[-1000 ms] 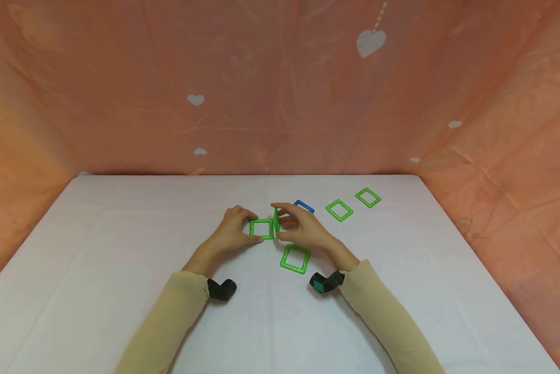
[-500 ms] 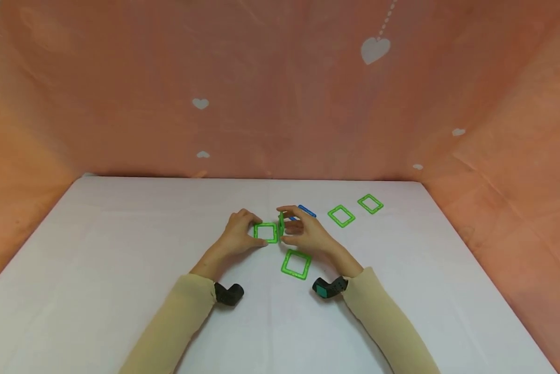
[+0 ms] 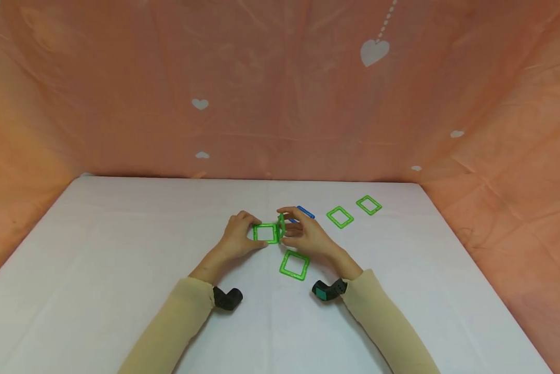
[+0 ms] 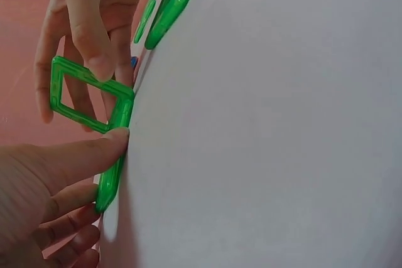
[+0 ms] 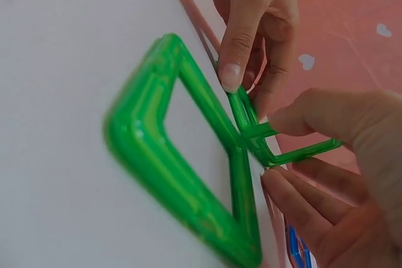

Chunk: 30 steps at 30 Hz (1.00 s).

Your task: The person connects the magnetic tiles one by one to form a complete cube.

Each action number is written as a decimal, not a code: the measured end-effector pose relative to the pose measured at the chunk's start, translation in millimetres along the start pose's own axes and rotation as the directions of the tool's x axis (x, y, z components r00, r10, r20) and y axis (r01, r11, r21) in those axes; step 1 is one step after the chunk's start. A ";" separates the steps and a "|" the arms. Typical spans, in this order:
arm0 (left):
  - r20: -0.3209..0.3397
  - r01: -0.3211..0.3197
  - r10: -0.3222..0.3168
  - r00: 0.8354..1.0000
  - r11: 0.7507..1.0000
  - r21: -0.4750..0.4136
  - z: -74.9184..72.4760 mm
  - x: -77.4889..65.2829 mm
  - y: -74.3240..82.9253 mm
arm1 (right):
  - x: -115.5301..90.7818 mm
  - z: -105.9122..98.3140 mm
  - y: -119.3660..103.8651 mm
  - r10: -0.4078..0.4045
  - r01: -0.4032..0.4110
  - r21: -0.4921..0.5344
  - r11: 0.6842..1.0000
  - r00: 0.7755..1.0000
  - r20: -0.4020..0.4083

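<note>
Your left grip (image 3: pixel 235 236) pinches the flat square (image 3: pixel 265 225) on the desk (image 3: pixel 121 259), likely to steady it; your right grip (image 3: pixel 309 235) pinches the raised square (image 3: pixel 282 226) at its 3 o'clock edge, likely for support.

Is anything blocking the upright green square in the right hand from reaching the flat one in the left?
Nothing visible: their edges seem to meet. The right hand pinches the upright square; the left hand holds the flat square. The closest loose square lies on the near side, out of the way.
</note>
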<state>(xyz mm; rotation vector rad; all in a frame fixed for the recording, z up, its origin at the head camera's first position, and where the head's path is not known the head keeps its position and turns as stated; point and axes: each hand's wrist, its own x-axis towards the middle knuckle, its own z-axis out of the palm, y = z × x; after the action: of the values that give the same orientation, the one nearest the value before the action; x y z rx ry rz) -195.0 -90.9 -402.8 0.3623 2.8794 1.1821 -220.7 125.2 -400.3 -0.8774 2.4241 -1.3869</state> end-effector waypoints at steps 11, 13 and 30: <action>0.002 0.020 -0.020 1.000 0.999 0.026 2.7 -3.8 4.8 | -4.9 -5.0 -1.8 0.025 -0.028 0.074 0.997 0.999 0.041; 0.017 0.025 -0.026 1.000 0.999 0.034 2.1 -5.1 7.5 | -6.2 -6.1 -2.2 0.016 -0.021 0.098 0.995 0.998 0.053; 0.157 -0.091 0.075 0.985 0.992 0.092 -11.2 -9.7 6.5 | -9.7 -8.1 0.8 -0.074 0.074 0.002 0.997 0.997 0.016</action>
<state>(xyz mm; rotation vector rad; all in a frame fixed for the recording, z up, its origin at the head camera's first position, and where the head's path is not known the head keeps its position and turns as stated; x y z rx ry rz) -185.3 -96.3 -391.1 0.5548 2.8203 0.9760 -216.9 137.0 -397.6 -0.9833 2.4007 -1.4012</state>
